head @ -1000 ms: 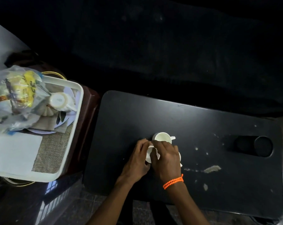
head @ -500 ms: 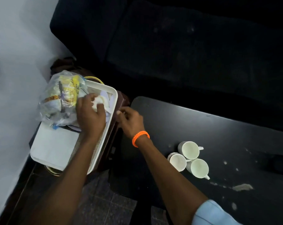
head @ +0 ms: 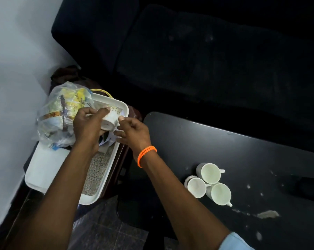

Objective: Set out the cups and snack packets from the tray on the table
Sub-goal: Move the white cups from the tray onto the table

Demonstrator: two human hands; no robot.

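A white tray (head: 44,170) rests on a dark stand at the left. On its far end lies a clear plastic bag of snack packets (head: 62,112). My left hand (head: 87,123) is closed around a white cup (head: 110,120), tilted and lifted just above the tray. My right hand (head: 132,132), with an orange bead bracelet, hovers beside that cup, fingertips touching its side, fingers apart. Three white cups (head: 208,183) stand upright in a tight cluster on the black table (head: 242,150).
A woven mat (head: 100,168) lines the tray's right half. A dark sofa (head: 206,60) fills the back. A white wall runs along the left. Pale stains (head: 268,213) mark the table near its front edge.
My hands left the cluster of cups on the table and went left to the tray. My left hand took hold of the cup there and lifted it; my right hand closed in beside it.
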